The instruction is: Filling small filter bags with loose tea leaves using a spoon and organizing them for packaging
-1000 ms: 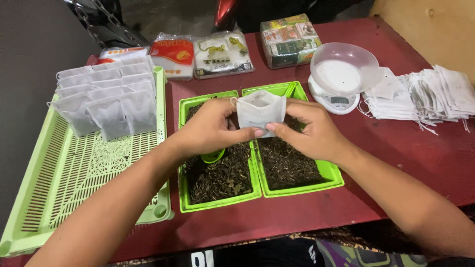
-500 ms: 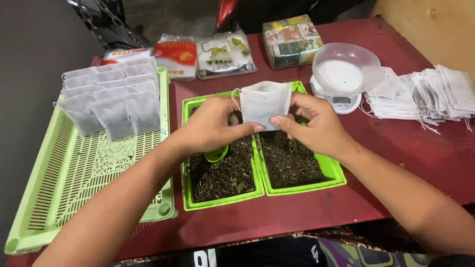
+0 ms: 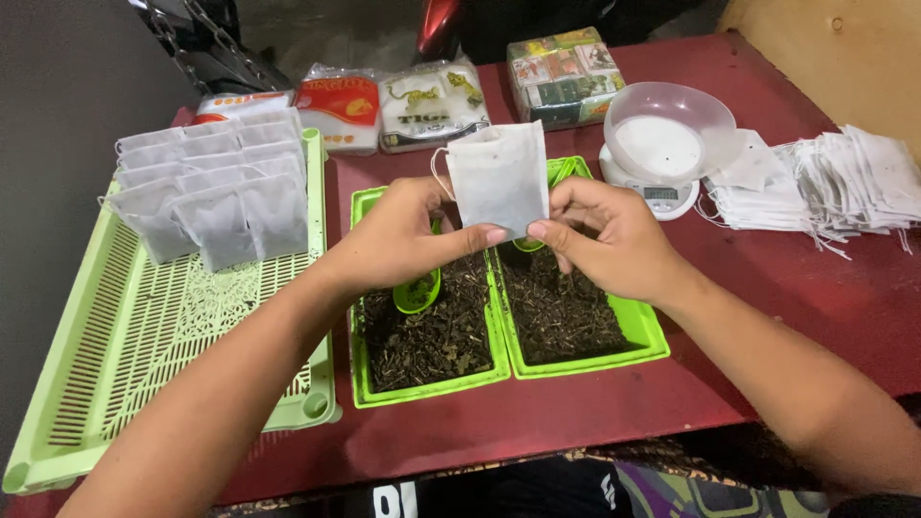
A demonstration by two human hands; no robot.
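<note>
My left hand (image 3: 408, 240) and my right hand (image 3: 604, 235) both pinch the lower edge of a white paper filter bag (image 3: 499, 176), held upright above two green trays of dark dried leaves. The left tray (image 3: 369, 388) has a small green scoop (image 3: 418, 291) lying in the leaves just under my left hand. The right tray (image 3: 645, 338) sits under my right hand, with another green scoop partly hidden behind the bag.
A pale green slotted tray (image 3: 144, 345) at left holds rows of filled white bags (image 3: 216, 187). A small white scale with a clear bowl (image 3: 665, 139) stands at right, beside a pile of flat empty bags (image 3: 830, 182). Several packets (image 3: 432, 104) lie at the back of the red table.
Both hands have raised the white bag and stood it taller, from a squashed, folded shape to a flat upright one. The hands stay over the trays.
</note>
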